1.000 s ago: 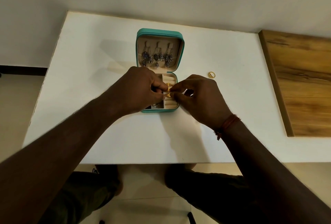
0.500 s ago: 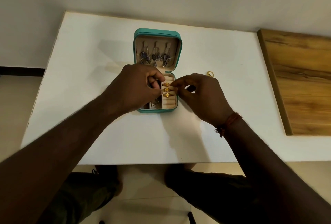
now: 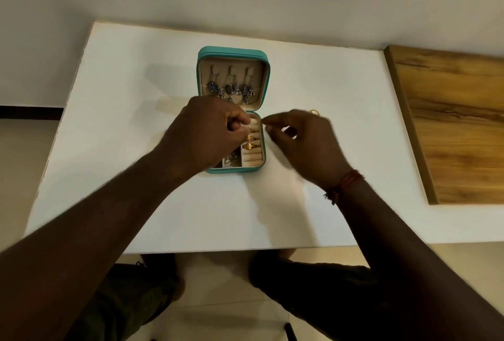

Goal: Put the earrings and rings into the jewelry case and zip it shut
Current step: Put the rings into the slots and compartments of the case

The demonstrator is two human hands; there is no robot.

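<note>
From the head camera, the teal jewelry case (image 3: 233, 52) lay open at the middle of the white tabletop (image 3: 136, 73), its beige-lined lid folded back toward 12 o'clock. Dark drop earrings (image 3: 230, 89) hung in a row inside the lid. Gold rings (image 3: 249, 142) sat in the ring rolls along the base's 3 o'clock side. The left hand (image 3: 207, 133) covered the base's 9 o'clock half, fingers curled together near the rings; whether they pinched anything could not be told. The right hand (image 3: 302, 144), blurred, hovered just beside the case at 3 o'clock, fingers loosely spread. One gold ring (image 3: 314, 112) lay on the tabletop behind that hand.
</note>
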